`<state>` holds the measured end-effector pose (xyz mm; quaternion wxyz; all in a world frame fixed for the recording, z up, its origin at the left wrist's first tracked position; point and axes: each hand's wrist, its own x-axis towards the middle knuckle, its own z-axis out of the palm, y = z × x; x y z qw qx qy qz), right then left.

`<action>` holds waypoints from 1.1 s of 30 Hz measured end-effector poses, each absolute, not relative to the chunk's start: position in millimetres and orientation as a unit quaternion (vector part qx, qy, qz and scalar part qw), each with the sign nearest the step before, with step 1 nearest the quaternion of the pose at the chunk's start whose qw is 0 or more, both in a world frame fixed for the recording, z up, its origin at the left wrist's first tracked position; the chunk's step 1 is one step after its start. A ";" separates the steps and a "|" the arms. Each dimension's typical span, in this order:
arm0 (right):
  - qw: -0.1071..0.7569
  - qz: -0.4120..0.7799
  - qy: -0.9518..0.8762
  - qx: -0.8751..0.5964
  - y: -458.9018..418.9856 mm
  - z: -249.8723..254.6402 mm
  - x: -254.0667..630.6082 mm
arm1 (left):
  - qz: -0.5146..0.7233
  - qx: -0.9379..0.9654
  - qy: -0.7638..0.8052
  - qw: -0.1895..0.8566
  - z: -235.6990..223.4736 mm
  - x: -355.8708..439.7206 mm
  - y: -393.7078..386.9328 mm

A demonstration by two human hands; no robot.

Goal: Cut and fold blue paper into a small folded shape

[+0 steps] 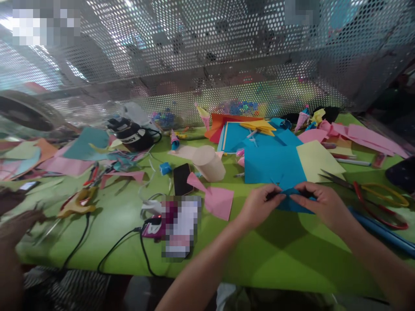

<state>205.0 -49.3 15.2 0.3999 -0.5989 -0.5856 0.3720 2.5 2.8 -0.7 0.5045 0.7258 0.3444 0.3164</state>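
My left hand (259, 204) and my right hand (319, 203) meet over the green table (129, 224), both pinching a small folded piece of blue paper (296, 203) between fingertips. The paper lies low, just above the tabletop. Right behind it a large blue sheet (274, 166) lies flat, with a pale yellow sheet (316, 160) beside it.
Scissors with red and yellow handles (372, 196) lie right of my hands. A pink paper piece (217, 199), a beige paper roll (209, 164), a phone (181, 178), cables and a glue gun (78, 203) lie to the left. Another person's hand (16, 216) is at the far left. A perforated metal screen (227, 86) backs the table.
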 end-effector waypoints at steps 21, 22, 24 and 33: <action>0.509 0.486 -0.436 -0.561 -48.0 -1.5 204.3 | 0.393 0.536 0.350 0.660 -7.3 8.0 3.1; 0.509 0.486 -0.433 -0.563 -47.6 -1.9 205.3 | 0.393 0.535 0.351 0.661 -7.2 7.5 3.6; 0.511 0.489 -0.430 -0.561 -46.6 -2.8 206.9 | 0.392 0.537 0.353 0.658 -7.4 7.1 4.5; 0.541 0.514 -0.428 -0.510 -44.8 -2.9 205.1 | 0.411 0.468 0.340 0.705 -7.7 5.6 5.0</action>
